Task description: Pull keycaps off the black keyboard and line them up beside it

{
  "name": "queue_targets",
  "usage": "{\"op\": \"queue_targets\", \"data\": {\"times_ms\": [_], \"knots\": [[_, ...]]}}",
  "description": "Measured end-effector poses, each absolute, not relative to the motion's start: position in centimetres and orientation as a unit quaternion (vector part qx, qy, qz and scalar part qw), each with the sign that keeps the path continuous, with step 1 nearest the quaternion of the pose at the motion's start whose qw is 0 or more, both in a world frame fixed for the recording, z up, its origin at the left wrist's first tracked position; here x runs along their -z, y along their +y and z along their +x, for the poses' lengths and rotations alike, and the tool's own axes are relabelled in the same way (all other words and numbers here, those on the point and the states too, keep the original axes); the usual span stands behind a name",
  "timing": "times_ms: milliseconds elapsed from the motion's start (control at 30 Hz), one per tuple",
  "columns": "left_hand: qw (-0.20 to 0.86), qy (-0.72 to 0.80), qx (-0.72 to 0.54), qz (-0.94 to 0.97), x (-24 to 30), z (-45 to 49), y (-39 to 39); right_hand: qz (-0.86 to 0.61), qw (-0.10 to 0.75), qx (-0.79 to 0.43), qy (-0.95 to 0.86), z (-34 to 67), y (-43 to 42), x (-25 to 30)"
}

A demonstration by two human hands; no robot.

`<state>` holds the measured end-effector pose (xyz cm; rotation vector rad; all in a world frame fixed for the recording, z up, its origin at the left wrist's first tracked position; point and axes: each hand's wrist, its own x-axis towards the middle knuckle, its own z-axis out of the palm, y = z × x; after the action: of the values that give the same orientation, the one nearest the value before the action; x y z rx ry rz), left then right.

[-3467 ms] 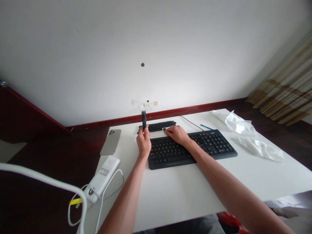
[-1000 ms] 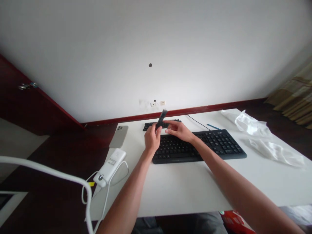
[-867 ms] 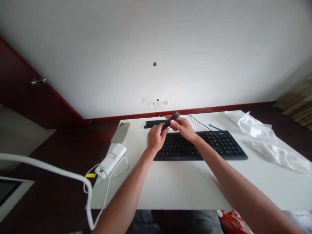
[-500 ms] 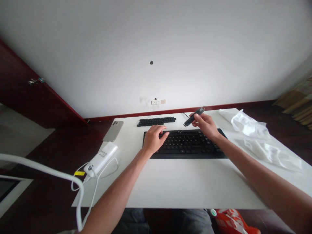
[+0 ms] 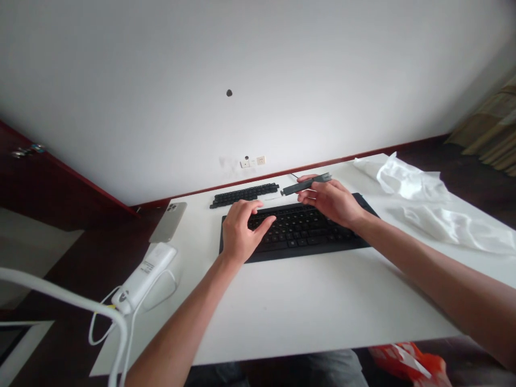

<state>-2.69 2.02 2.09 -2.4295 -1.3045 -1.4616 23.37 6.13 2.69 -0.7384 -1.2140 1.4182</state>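
A black keyboard (image 5: 298,236) lies on the white table, slightly tilted in view. My left hand (image 5: 243,228) is over its left end, thumb and fingers apart, holding nothing. Above the keyboard's upper right part, my right hand (image 5: 334,201) holds a slim dark grey tool (image 5: 300,186) between thumb and fingers. Something pale and thin shows near the tool's left end, too blurred to make out. Behind the keyboard sit rows of small black keycaps (image 5: 245,194). My hands and wrists hide some of the keys.
A phone (image 5: 168,222) and a white power strip (image 5: 143,277) with a looping cable lie at the table's left (image 5: 193,341). Crumpled white wrapping (image 5: 419,183) covers part of the right side. The wall and its sockets (image 5: 253,162) rise behind the far edge.
The tool in my right hand has turned from steeply slanted to nearly level and moved left. My left hand's thumb and fingers have spread apart. The whole view has shifted and tilted.
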Motion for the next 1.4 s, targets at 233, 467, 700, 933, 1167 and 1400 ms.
{"op": "queue_targets", "data": {"times_ms": [233, 467, 700, 933, 1167, 1400], "knots": [[0.013, -0.417, 0.535, -0.735, -2.2, -3.0, 2.1, -0.304, 0.49, -0.642, -0.505, 22.0, 4.8, -2.1], [0.01, -0.409, 0.56, -0.721, -2.1, -3.5, 2.5, -0.309, 0.451, -0.64, -0.539, 21.5, 4.4, -0.8], [0.005, -0.38, 0.574, -0.725, -2.4, -3.7, 2.7, -0.329, 0.432, -0.611, -0.576, 21.9, 5.0, 0.3], [0.034, -0.346, 0.578, -0.739, -2.8, -4.4, 2.9, -0.325, 0.428, -0.615, -0.578, 21.8, 4.8, -0.1], [0.047, -0.332, 0.57, -0.75, -2.8, -4.8, 3.1, -0.323, 0.431, -0.612, -0.579, 21.7, 4.6, -0.2], [0.048, -0.333, 0.581, -0.741, -3.1, -4.5, 2.9, -0.325, 0.425, -0.604, -0.591, 21.5, 4.4, -0.6]]}}
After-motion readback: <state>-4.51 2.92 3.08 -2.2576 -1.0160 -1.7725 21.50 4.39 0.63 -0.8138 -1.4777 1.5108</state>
